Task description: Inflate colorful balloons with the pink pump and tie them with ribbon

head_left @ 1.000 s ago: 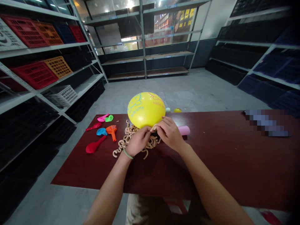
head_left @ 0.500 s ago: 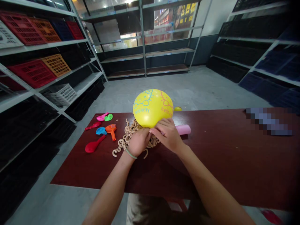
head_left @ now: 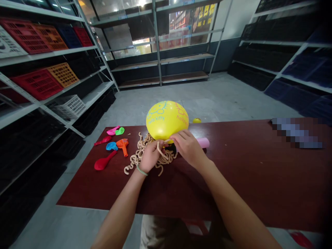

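Note:
A blown-up yellow balloon (head_left: 167, 121) with hello kitty print stands just above and beyond my hands. My left hand (head_left: 150, 156) is closed, and a loop of beige cord (head_left: 161, 151) hangs out of its fingers. My right hand (head_left: 188, 148) pinches the same cord close under the balloon. The balloon's neck is hidden by the fingers. Beneath my hands lies a tangled heap of curly beige cord (head_left: 136, 158). A pink cylinder (head_left: 204, 143) shows beyond my right hand, with something black partly hidden between the hands.
Several limp balloons lie at the left of the dark red table (head_left: 233, 173), among them a red one (head_left: 103, 162), an orange one (head_left: 122, 145) and a blue one (head_left: 111, 146). A blurred-out item (head_left: 297, 133) is at the right. Shelves with crates (head_left: 38, 84) stand around.
My hands have moved slightly apart, the left one down and leftward. A cord loop now shows at the left fingers. The balloon has shifted a little left.

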### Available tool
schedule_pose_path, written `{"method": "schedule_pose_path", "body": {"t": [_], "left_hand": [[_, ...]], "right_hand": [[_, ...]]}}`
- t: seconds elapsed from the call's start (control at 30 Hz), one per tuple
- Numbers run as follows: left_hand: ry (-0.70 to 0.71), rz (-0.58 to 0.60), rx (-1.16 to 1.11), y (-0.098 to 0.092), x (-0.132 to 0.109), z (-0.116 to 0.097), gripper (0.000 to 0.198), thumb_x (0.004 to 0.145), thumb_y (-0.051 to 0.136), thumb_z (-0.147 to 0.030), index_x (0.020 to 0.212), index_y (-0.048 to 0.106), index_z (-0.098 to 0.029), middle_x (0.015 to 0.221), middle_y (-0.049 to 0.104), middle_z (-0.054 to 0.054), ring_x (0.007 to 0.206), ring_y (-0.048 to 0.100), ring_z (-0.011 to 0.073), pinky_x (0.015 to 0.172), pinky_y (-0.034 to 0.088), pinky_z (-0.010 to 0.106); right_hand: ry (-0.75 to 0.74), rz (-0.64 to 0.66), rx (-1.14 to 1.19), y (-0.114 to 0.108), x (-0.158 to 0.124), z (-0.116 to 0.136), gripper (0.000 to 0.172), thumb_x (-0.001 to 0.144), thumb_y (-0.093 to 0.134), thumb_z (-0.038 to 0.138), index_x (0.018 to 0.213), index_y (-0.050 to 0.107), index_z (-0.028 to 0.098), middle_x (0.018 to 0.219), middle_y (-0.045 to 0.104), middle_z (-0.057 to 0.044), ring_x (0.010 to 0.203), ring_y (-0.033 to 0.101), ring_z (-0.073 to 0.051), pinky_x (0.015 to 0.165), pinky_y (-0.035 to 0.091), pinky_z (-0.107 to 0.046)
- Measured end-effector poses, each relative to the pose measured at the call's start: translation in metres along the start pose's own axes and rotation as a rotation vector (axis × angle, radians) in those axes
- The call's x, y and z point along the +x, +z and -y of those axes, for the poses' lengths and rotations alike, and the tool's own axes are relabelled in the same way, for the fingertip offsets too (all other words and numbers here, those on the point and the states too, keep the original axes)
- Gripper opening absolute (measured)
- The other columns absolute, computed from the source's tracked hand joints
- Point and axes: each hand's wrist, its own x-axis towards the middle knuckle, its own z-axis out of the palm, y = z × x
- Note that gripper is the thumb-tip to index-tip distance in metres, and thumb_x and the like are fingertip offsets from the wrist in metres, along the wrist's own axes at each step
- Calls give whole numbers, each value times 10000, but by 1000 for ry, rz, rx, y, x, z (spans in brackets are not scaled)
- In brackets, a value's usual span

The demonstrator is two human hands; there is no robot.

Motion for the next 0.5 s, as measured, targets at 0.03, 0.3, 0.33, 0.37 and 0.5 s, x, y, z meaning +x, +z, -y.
{"method": "schedule_pose_path", "body": {"t": [0.03, 0.3, 0.33, 0.37, 0.5], "left_hand": [[-23, -2, -29, 0, 0, 1, 387, 937, 498, -467, 851, 737, -175, 656, 640, 43, 565, 550, 155, 538, 418, 261], [-143, -59, -301, 0, 4, 0, 332, 853, 626, -499, 867, 645, -168, 614, 576, -15, 531, 513, 105, 528, 415, 221], [-142, -50, -311, 0, 4, -1, 325, 852, 630, -494, 871, 629, -170, 612, 568, -20, 527, 508, 100, 529, 414, 217], [-141, -38, -311, 0, 4, -2, 321, 856, 627, -491, 881, 616, -171, 611, 562, -24, 523, 503, 97, 525, 411, 214], [-103, 17, -245, 0, 1, -2, 296, 894, 581, -474, 927, 572, -180, 627, 548, -30, 524, 487, 98, 511, 399, 213]], "right_hand": [[11, 0, -41, 0, 0, 1, 265, 962, 380, 172, 914, 640, 179, 858, 642, -91, 850, 524, -237, 801, 450, -389], [7, -39, -48, 0, -2, 13, 142, 870, 471, 145, 825, 588, 213, 857, 593, -67, 917, 496, -237, 864, 408, -383], [2, -39, -37, -1, -2, 13, 121, 853, 499, 151, 813, 592, 218, 876, 602, -61, 942, 502, -238, 877, 399, -388], [8, -48, -20, -2, -2, 13, 107, 843, 521, 158, 813, 600, 223, 906, 614, -56, 968, 508, -238, 887, 391, -391], [84, -104, 107, -2, -2, 10, 120, 906, 521, 205, 893, 639, 222, 954, 658, -38, 937, 549, -201, 848, 390, -359]]}}
